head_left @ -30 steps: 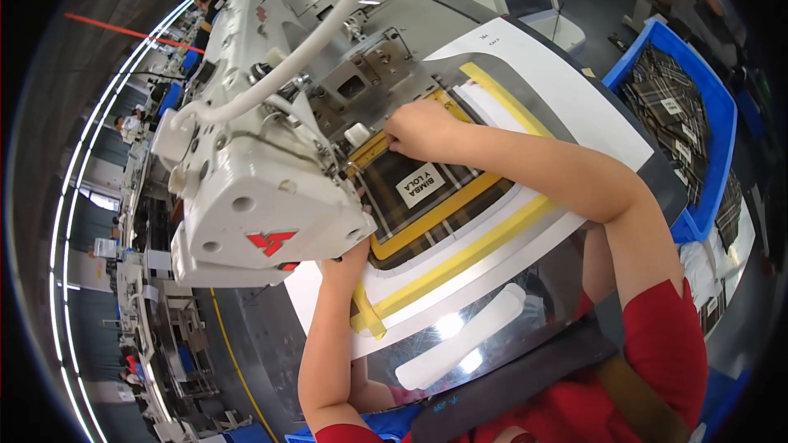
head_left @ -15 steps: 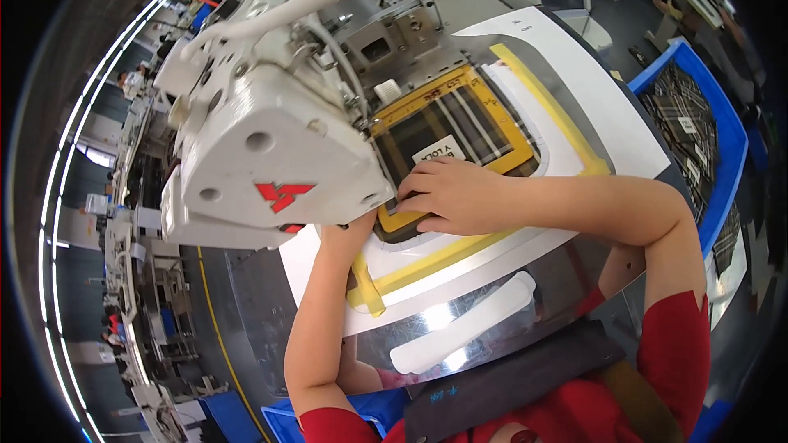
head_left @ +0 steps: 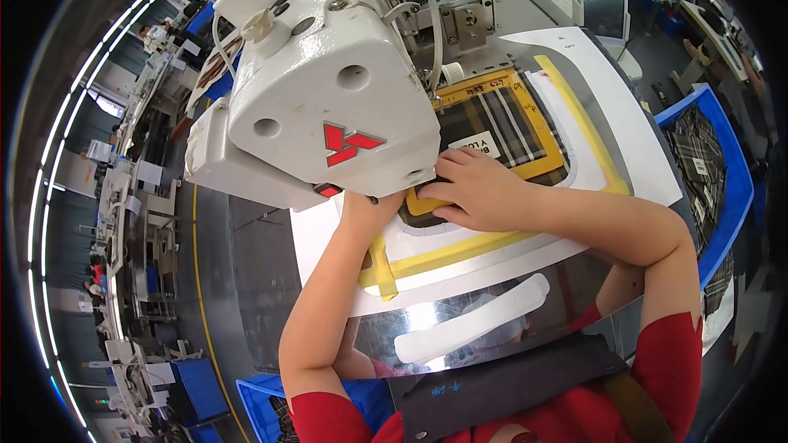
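On the glossy table point(head_left: 566, 275) our right hand point(head_left: 484, 189) lies, fingers loosely parted, over the yellow frame point(head_left: 538, 167); can't tell our half-hidden left hand's point(head_left: 373, 212) grip; blue bin point(head_left: 739, 189) rightward.

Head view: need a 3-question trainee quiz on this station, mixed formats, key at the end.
1. What colour is the frame lying on the plaid fabric?
A) blue
B) yellow
C) red

2. True or false: the right hand covers part of the white label.

3. Which of the person's hands is partly hidden by the head of the white sewing machine?

Key:
1. B
2. True
3. The left hand
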Available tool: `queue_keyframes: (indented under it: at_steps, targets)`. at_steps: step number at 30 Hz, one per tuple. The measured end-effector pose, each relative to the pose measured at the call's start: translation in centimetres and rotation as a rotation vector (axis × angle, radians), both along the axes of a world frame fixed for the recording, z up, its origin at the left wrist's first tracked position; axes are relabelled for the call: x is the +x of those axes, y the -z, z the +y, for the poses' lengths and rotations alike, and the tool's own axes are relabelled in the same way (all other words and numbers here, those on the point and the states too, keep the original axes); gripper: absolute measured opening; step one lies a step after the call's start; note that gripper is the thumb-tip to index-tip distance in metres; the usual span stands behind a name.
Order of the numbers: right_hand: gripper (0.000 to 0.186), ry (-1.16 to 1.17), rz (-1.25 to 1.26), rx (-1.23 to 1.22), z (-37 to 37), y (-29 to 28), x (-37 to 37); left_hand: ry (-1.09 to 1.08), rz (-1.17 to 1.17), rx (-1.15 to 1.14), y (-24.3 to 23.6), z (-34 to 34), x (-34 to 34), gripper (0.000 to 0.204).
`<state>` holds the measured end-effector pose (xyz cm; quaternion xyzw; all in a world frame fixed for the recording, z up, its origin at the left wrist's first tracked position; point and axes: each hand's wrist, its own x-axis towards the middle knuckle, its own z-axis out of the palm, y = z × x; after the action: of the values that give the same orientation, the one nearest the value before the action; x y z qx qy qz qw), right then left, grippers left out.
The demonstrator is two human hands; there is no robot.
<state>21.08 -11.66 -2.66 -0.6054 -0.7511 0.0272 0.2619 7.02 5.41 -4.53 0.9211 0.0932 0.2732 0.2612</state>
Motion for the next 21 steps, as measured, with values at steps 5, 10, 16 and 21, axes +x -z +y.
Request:
queue_keyframes:
  at_steps: [5,10,16,21]
  targets:
    - [0.028,-0.024,0.011,0.019,-0.1,0.1,0.6,0.024,0.052,-0.059,-0.3,0.4,-0.7,0.024]
    - [0.026,-0.039,0.121,0.005,-0.5,0.5,1.4,0.051,0.265,-0.348,0.4,1.6,-2.1,0.029]
    - [0.025,-0.037,0.076,-0.001,-0.4,0.3,1.4,0.183,0.277,-0.396,1.2,2.1,-1.9,0.034]
    - [0.023,-0.018,0.087,-0.004,-0.5,0.1,1.2,0.01,0.252,-0.074,0.6,2.3,-1.9,0.035]
